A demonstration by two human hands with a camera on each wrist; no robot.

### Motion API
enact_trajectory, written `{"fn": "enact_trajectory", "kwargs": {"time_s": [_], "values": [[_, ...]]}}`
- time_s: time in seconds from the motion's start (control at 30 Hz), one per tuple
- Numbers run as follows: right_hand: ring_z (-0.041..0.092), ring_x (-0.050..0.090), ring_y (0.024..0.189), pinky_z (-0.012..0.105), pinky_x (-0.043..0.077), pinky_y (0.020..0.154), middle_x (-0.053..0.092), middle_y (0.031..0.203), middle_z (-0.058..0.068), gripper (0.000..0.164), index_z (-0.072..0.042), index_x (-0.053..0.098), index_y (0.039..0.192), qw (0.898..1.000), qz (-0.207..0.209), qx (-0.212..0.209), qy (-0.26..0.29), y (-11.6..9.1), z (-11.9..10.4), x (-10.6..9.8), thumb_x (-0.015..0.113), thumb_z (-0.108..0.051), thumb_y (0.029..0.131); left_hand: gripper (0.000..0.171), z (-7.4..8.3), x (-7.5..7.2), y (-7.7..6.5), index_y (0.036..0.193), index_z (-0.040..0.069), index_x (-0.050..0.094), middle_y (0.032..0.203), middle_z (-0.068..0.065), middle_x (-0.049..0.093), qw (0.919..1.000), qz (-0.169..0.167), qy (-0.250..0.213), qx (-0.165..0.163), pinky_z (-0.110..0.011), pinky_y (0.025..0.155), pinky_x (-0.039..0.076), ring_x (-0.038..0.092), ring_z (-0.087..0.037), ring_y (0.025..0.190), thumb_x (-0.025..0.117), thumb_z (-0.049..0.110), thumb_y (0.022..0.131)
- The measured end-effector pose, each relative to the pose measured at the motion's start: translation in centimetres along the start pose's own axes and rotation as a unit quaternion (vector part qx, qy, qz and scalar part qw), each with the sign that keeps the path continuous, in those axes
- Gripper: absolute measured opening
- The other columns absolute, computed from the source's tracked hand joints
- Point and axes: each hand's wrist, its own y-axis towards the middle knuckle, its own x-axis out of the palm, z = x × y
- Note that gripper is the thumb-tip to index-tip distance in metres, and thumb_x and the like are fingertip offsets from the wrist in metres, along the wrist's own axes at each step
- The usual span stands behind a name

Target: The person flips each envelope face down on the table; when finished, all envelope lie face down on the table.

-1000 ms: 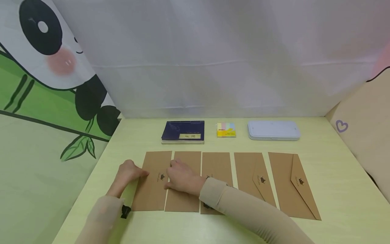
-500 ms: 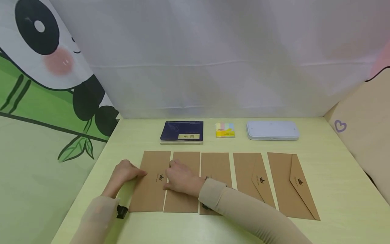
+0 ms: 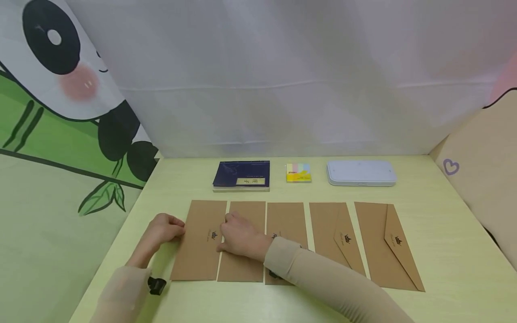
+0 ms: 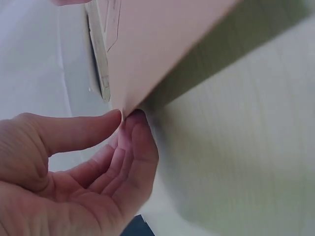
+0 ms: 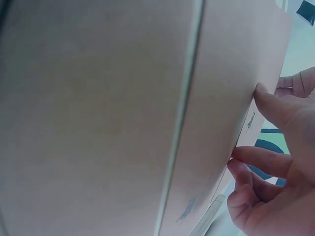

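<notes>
Several brown kraft envelopes lie in a row across the table. My left hand (image 3: 159,233) is at the left edge of the leftmost envelope (image 3: 199,260); in the left wrist view its thumb and fingertips pinch that edge. My right hand (image 3: 244,235) lies over the second envelope (image 3: 242,271), thumb and fingers spread apart. Its fingertips (image 5: 236,152) touch along the seam between the first two envelopes. The third envelope (image 3: 286,215) is partly covered by the right sleeve. To the right are the fourth envelope (image 3: 323,220) and the rightmost envelope (image 3: 373,242), both with flaps showing.
Behind the row sit a dark blue notebook (image 3: 242,172), a pack of sticky notes (image 3: 299,172) and a pale blue-white case (image 3: 361,172). A white curtain (image 3: 262,89) hangs at the table's back edge, and a cartoon-printed cloth (image 3: 48,134) borders the left side.
My left hand has drawn slightly left; its thumb no longer reaches over the leftmost envelope, and its fingertips now meet at the edge. The right hand has hardly moved.
</notes>
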Motion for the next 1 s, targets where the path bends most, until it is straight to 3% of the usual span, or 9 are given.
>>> {"fn": "enact_trajectory", "kwargs": {"time_s": [0.2, 0.37, 0.8, 1.0], "values": [[0.017, 0.045, 0.09, 0.027, 0.043, 0.079, 0.054, 0.1, 0.003, 0.043, -0.016, 0.067, 0.081, 1.0, 0.0, -0.002, -0.001, 0.0, 0.0, 0.0, 0.066, -0.059, 0.081, 0.026, -0.5, -0.1, -0.3, 0.105, -0.02, 0.059, 0.085, -0.017, 0.066, 0.9964, -0.016, -0.078, 0.028, -0.037, 0.066, 0.054, 0.066, -0.021, 0.073, 0.062, -0.002, 0.085], [0.017, 0.045, 0.089, 0.027, 0.044, 0.078, 0.054, 0.099, 0.003, 0.042, -0.017, 0.066, 0.078, 1.0, -0.006, 0.001, 0.004, 0.0, 0.1, -0.1, 0.066, -0.058, 0.082, 0.029, -0.5, -0.2, -0.5, 0.11, -0.021, 0.056, 0.091, -0.02, 0.067, 0.9908, -0.022, -0.13, 0.031, -0.037, 0.069, 0.054, 0.067, -0.023, 0.076, 0.061, -0.003, 0.088], [0.015, 0.049, 0.085, 0.03, 0.043, 0.074, 0.057, 0.095, -0.003, 0.04, -0.019, 0.062, 0.072, 1.0, 0.008, 0.0, 0.012, 0.2, 0.2, -0.1, 0.068, -0.058, 0.08, 0.034, 0.1, -0.8, -1.4, 0.118, -0.021, 0.052, 0.099, -0.02, 0.067, 0.98, -0.031, -0.195, 0.025, -0.033, 0.071, 0.054, 0.067, -0.02, 0.079, 0.059, -0.002, 0.091], [0.014, 0.049, 0.072, 0.034, 0.041, 0.07, 0.052, 0.07, -0.009, 0.039, -0.022, 0.055, 0.068, 0.999, 0.027, 0.003, 0.046, 0.1, 0.1, -0.5, 0.067, -0.056, 0.082, 0.039, 0.4, -0.8, -1.8, 0.125, -0.016, 0.051, 0.11, -0.021, 0.064, 0.9727, -0.037, -0.226, 0.036, -0.032, 0.076, 0.053, 0.067, -0.019, 0.087, 0.061, 0.004, 0.093]]}}
